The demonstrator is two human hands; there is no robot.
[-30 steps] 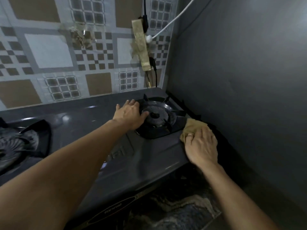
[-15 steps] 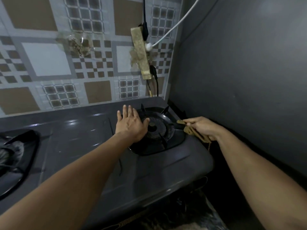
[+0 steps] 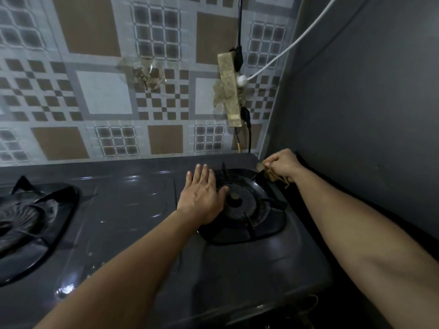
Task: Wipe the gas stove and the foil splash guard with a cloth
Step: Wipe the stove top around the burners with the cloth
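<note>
A dark grey two-burner gas stove [image 3: 133,210] fills the lower half of the view. My left hand [image 3: 202,198] lies flat, fingers apart, on the stove top against the left side of the right burner [image 3: 240,205]. My right hand [image 3: 282,163] is closed around a bunched tan cloth [image 3: 273,175] at the stove's far right corner, beside the burner's rear grate prong. Behind the stove stands the patterned foil splash guard [image 3: 104,96], with brown and white squares and a crumpled tape patch.
The left burner [image 3: 26,217] sits at the left edge. A taped power strip [image 3: 229,91] with a black plug and a white cable hangs on the splash guard above the right burner. A plain grey wall [image 3: 368,103] closes the right side, right next to the stove.
My right hand has carried the cloth from the stove's right front edge back along the right side to the far right corner. The left hand has stayed by the burner.
</note>
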